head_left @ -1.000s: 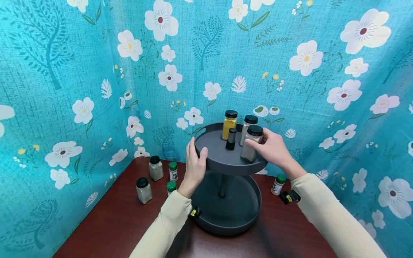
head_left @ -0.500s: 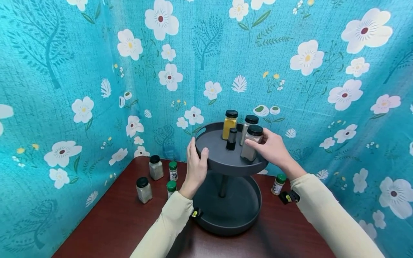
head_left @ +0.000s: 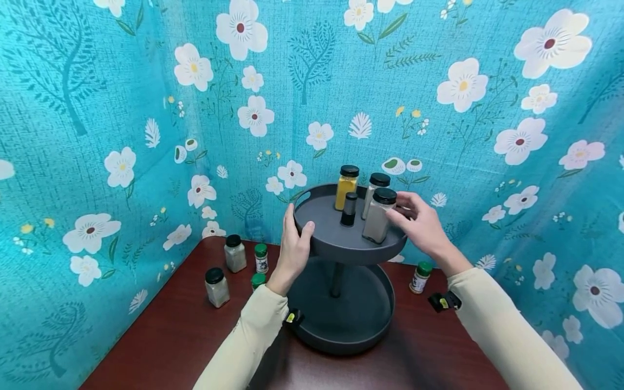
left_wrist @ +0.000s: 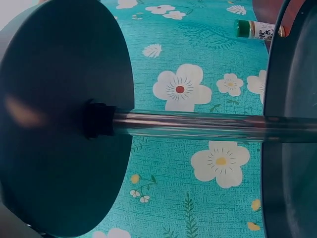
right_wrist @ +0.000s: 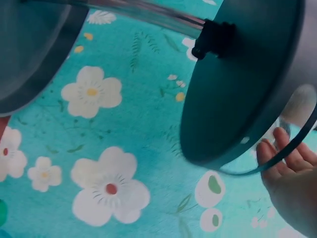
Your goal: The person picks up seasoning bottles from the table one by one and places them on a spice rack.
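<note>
A square jar of grey-beige powder with a black lid stands upright near the right front of the upper tray of a dark grey two-tier stand. My right hand is just right of this jar, thumb and fingers spread apart. In the right wrist view its fingers show behind the tray's handle opening. My left hand rests against the tray's left rim with extended fingers. Also on the tray are a yellow-powder jar, a pale jar and a small black-based bottle.
The lower tray sits on a dark red table. To the left stand two black-lidded jars and two green-capped shakers, one partly behind my left arm. Another green-capped shaker is at right. A floral curtain hangs behind.
My right thumb and fingers have come off the front jar and drawn slightly to the right. The jar stays where it was. My left hand remains at the tray rim.
</note>
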`<action>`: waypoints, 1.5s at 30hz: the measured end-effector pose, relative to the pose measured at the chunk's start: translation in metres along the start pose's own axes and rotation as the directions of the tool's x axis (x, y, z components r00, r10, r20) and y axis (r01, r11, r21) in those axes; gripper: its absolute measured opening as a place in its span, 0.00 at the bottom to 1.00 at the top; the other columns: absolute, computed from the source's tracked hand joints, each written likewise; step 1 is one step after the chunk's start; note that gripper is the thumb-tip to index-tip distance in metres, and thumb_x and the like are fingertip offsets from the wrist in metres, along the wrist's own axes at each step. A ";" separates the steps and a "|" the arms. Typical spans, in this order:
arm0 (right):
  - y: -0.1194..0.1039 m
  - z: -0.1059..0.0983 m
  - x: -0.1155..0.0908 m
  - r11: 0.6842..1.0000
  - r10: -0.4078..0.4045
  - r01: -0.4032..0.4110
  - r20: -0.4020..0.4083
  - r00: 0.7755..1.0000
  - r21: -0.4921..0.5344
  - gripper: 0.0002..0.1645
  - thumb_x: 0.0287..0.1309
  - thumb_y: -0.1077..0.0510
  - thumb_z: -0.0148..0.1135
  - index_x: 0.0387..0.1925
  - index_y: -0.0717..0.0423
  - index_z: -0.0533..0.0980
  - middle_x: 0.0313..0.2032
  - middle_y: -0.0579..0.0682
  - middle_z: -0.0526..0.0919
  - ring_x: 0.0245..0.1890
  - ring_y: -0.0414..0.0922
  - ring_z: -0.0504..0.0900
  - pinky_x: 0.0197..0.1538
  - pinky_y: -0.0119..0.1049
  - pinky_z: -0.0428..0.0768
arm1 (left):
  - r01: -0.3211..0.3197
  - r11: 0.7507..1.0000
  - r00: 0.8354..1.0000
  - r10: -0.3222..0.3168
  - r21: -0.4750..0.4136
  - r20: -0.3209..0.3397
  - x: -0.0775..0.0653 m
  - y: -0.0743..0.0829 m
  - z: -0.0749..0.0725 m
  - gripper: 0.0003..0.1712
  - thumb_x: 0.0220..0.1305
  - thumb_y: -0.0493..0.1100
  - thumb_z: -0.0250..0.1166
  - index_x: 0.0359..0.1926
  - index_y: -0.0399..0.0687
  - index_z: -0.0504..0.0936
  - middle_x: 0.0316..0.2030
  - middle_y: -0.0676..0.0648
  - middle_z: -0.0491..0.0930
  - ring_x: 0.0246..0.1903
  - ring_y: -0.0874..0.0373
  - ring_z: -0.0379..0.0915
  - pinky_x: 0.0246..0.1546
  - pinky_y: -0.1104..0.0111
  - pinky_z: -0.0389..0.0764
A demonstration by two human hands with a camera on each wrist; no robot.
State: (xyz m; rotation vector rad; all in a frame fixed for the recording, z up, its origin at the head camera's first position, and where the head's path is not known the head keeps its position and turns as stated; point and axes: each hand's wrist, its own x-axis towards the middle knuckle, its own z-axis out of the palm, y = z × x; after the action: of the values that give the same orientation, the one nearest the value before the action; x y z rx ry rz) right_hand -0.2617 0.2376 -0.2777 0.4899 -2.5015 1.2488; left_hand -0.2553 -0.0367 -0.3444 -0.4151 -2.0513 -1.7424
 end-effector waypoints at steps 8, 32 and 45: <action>0.038 -0.009 -0.007 0.996 -0.056 0.042 -0.211 0.976 -0.074 0.26 0.67 0.44 0.51 0.56 0.59 0.71 0.50 0.56 0.76 0.47 0.46 0.75 0.44 0.29 0.71 | 0.022 0.999 1.000 -0.022 0.023 -0.008 0.008 -0.008 -0.002 0.39 0.70 0.56 0.45 0.74 0.48 0.42 0.73 0.46 0.42 0.70 0.51 0.40 0.66 0.50 0.49; 0.154 -0.013 -0.040 0.944 0.221 -0.229 -0.058 0.974 -0.237 0.32 0.68 0.39 0.45 0.55 0.62 0.72 0.50 0.64 0.75 0.49 0.59 0.74 0.46 0.55 0.73 | 0.048 0.999 0.998 -0.048 0.008 0.032 0.030 -0.017 -0.011 0.32 0.74 0.55 0.39 0.73 0.50 0.49 0.72 0.47 0.48 0.69 0.50 0.49 0.65 0.53 0.55; 0.189 -0.003 -0.059 0.917 0.265 -0.263 -0.036 0.964 -0.301 0.24 0.67 0.48 0.50 0.51 0.66 0.73 0.48 0.66 0.77 0.45 0.59 0.77 0.44 0.53 0.75 | 0.078 0.997 0.995 -0.078 0.003 0.060 0.036 -0.024 -0.013 0.30 0.74 0.56 0.36 0.73 0.55 0.51 0.71 0.49 0.50 0.69 0.53 0.46 0.65 0.52 0.53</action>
State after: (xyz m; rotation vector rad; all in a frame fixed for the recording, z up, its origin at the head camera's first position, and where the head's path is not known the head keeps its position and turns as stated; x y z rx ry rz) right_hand -0.2890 0.3563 -0.4334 0.0818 -2.7668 0.9154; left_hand -0.2962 -0.0549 -0.3457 -0.3972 -2.1372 -1.7943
